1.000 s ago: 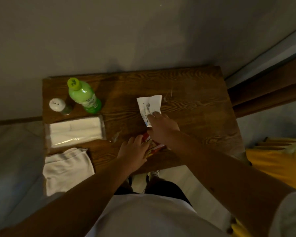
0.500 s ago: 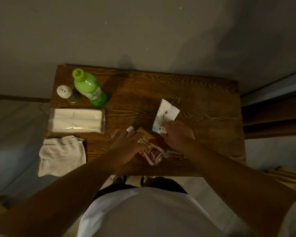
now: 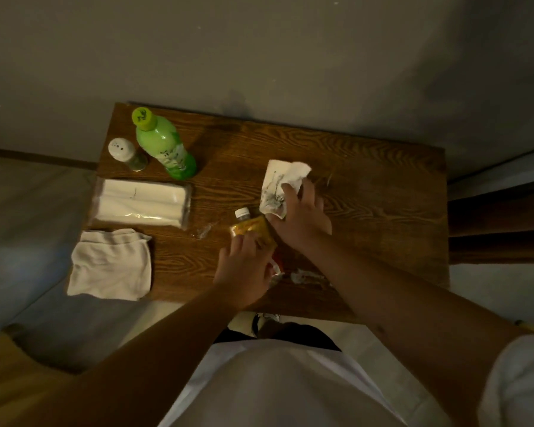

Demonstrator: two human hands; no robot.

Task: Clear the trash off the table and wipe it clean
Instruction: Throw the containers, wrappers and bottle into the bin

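Note:
On the wooden table (image 3: 367, 192) my right hand (image 3: 302, 217) grips a white printed paper wrapper (image 3: 275, 186) near the middle. My left hand (image 3: 244, 269) holds a small yellow-labelled bottle with a white cap (image 3: 248, 226), together with red and white packaging (image 3: 278, 263) partly hidden under the hand. A crumpled clear scrap (image 3: 305, 275) lies by the front edge beside my right forearm. Another small clear plastic scrap (image 3: 204, 231) lies left of the bottle. A folded white cloth (image 3: 111, 263) sits at the table's front left corner.
A green bottle with a yellow cap (image 3: 164, 146) and a white-topped shaker (image 3: 125, 154) stand at the back left. A wrapped pack of white tissues (image 3: 142, 201) lies in front of them. A grey wall runs behind the table.
My right hand has closed on the paper wrapper and drawn it slightly back. My left hand has gathered the small bottle and red packaging. The view has shifted left.

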